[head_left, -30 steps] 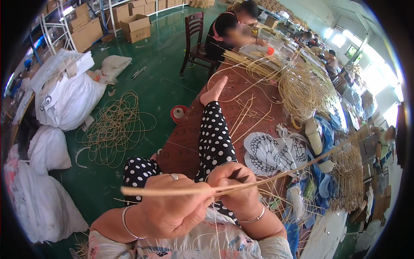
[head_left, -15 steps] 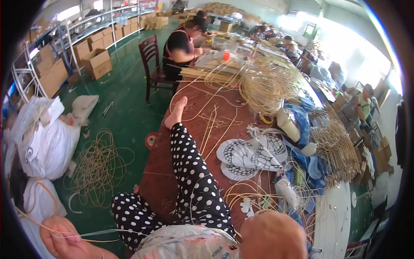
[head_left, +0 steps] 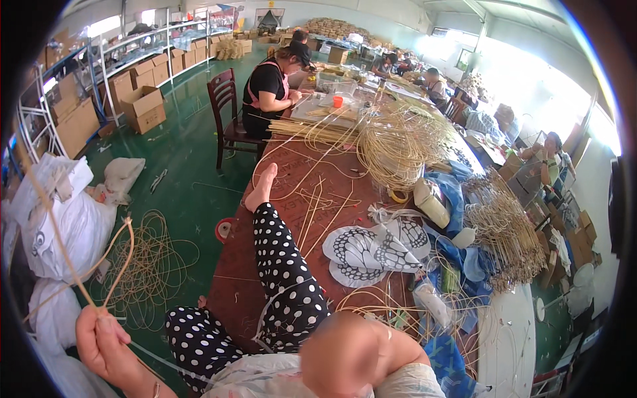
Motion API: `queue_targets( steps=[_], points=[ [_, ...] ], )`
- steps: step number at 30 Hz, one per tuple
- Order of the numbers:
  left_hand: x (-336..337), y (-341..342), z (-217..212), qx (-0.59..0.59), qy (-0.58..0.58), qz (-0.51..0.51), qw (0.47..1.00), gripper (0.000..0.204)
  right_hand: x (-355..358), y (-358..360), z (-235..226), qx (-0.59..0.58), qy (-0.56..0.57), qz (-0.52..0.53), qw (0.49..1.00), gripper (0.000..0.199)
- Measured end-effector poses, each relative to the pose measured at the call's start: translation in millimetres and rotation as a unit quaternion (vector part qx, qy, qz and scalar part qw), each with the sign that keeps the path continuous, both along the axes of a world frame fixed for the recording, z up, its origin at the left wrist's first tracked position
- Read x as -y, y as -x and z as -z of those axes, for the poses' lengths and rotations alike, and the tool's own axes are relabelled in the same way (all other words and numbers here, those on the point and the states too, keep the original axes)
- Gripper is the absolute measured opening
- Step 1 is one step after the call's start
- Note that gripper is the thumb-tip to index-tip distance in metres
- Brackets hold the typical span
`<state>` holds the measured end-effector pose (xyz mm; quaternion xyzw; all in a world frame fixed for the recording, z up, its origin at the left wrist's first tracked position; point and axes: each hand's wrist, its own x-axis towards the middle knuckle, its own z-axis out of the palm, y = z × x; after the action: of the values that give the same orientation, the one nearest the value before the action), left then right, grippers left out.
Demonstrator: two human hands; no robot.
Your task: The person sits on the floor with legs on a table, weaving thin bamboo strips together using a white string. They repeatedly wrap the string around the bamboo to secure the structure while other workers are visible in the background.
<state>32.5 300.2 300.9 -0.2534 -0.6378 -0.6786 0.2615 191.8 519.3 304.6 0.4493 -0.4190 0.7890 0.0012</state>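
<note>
A: Trousers?
B: Black polka-dot trousers (head_left: 285,278), white dots, full leg length. Bare foot (head_left: 261,188), no shoe or sock.
A: Top?
B: Pale, whitish top (head_left: 265,378). Thin bangle (head_left: 156,388) at left wrist, partly cropped.

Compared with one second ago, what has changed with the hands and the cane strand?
The left hand has swung out to the person's left, pulling the cane strand up and away from the lap, where both hands held it level a second ago. The right hand is no longer clearly in view. The polka-dot leg stays stretched on the table.
</note>
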Motion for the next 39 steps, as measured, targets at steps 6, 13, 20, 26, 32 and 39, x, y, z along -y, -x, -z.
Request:
queue_targets(
  steps=[6,13,20,26,32,39],
  points=[
    [9,-14,-13,-0.091,-0.065,0.040,0.993,0.019,-1,-21,-36,-0.183,-0.002,-0.106,0.977,0.022],
    [-13,3,11,-0.132,0.230,0.043,0.963,0.013,5,5,-18,0.124,-0.091,0.340,0.928,0.024],
    [-75,-15,-8,-0.221,0.221,0.236,0.920,0.009,44,26,-2,0.288,0.070,0.237,0.925,0.036],
    [-52,-36,-33,-0.251,0.158,0.327,0.897,0.023,52,22,-11,0.076,0.186,-0.212,0.956,0.036],
    [-40,-47,-36,-0.247,0.154,0.326,0.899,0.020,40,23,-12,-0.006,0.077,0.010,0.997,0.018],
    [-56,-30,-13,-0.246,0.241,0.278,0.897,0.019,35,43,28,-0.070,-0.225,0.640,0.732,0.013]
  ],
)
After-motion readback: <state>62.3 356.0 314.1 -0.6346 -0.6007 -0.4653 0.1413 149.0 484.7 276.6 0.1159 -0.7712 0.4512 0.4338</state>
